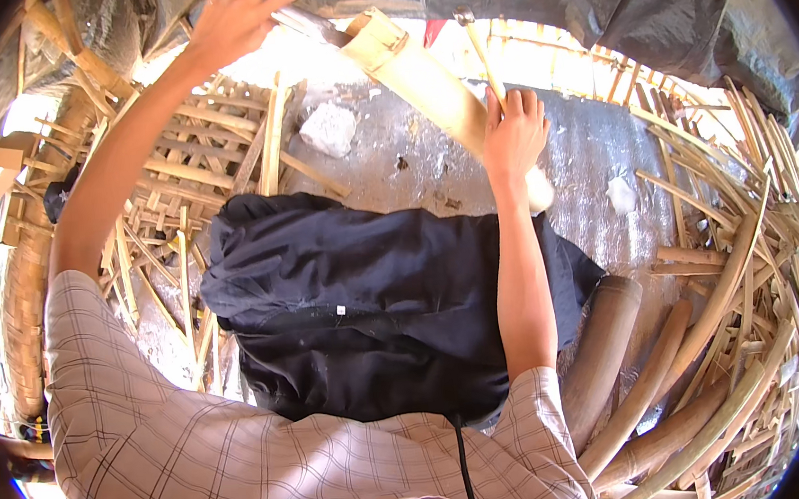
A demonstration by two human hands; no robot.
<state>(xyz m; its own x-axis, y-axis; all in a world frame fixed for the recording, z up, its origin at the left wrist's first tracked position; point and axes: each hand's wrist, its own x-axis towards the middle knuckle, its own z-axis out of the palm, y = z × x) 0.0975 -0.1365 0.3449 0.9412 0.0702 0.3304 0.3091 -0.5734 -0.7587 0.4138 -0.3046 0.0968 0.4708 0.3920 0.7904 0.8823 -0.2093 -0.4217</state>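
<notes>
Bamboo tube slanting beyond black cloth

Right hand clasps a knob-ended stick over the tube's near half; left hand, well apart, is at a metal tool by the far end, grip unclear.

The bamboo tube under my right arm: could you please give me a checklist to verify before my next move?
1. Right hand closed on the thin round-headed stick: ok.
2. Left hand firm on the metal tool: cannot tell, the fingers hide the hold.
3. Metal tool touching the far end of the bamboo tube: cannot tell, they overlap in this view.
4. Tube firmly supported: cannot tell, the contact underneath is hidden.
5. Gloves worn: not ok, both hands are bare.
6. Checked sleeves clear of the metal tool: ok.
</notes>
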